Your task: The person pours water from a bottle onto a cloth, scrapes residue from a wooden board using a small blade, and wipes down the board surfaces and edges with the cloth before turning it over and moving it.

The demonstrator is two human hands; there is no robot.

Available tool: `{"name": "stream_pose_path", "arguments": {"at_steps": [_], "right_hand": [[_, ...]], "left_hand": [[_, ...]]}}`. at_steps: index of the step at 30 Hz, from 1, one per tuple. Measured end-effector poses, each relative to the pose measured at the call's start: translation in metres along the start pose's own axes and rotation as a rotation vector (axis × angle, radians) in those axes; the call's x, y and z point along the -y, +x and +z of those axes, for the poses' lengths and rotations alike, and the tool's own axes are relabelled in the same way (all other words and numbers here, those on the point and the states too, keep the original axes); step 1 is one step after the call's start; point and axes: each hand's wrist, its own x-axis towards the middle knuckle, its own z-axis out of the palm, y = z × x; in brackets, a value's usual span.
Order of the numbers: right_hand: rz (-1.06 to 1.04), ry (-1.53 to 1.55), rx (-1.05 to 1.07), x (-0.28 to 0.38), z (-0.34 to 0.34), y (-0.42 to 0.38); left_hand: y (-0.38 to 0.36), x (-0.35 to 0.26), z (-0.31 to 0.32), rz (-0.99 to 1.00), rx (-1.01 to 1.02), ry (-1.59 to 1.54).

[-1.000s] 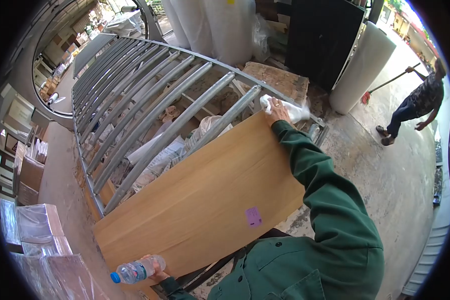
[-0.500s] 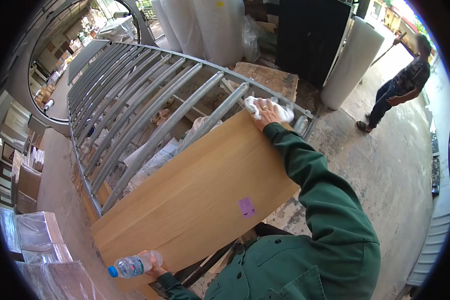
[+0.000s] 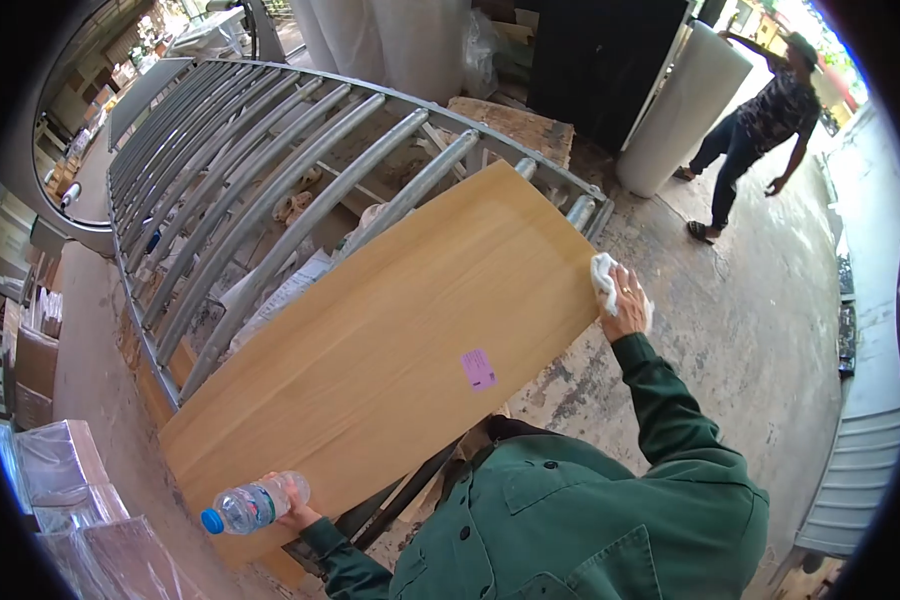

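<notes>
A long wood-grain board [image 3: 370, 330] lies in front of me, with a purple label [image 3: 478, 369] near its close edge. My right hand [image 3: 627, 303] presses a white cloth [image 3: 604, 280] against the board's right end, near the corner. In my left hand [image 3: 292, 503] is a clear plastic bottle [image 3: 253, 505] with a blue cap, tilted on its side above the board's lower left end. Its fingers wrap round the bottle. Beneath the board's far side runs a metal roller conveyor [image 3: 300, 160].
Plastic-wrapped boxes [image 3: 120, 560] stand at the lower left. Upright white rolls [image 3: 685, 110] and a dark panel [image 3: 605, 70] stand behind the conveyor. A person [image 3: 755, 135] walks on the concrete floor [image 3: 750, 330] at the upper right.
My right hand has moved with the cloth from the board's far corner down to its right end. My left hand still holds the bottle. The other person has stepped and changed pose.
</notes>
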Motion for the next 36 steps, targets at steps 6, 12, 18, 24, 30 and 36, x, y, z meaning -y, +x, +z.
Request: {"name": "stream_pose_path", "arguments": {"at_steps": [6,12,18,24,30,36], "right_hand": [[-0.209,0.076,-0.079,0.052,0.019,-0.051],[-0.249,0.315,-0.154,0.064,0.009,-0.068],[-0.055,0.185,-0.391,0.030,0.028,-0.016],[-0.562,0.218,0.072,0.139,-0.009,-0.090],[-0.144,-0.124,-0.315,0.085,0.031,0.064],[-0.631,0.341,0.048,0.253,0.052,-0.038]], "left_hand": [[0.004,0.017,-0.008,0.045,0.063,0.013],[0.008,0.022,-0.010,0.015,0.096,-0.020],[0.009,0.021,-0.009,0.002,0.074,-0.012],[0.009,0.021,-0.004,0.015,0.063,-0.032],[0.005,0.025,-0.007,-0.030,0.072,-0.116],[0.010,0.023,0.022,-0.227,0.026,-0.124]]}}
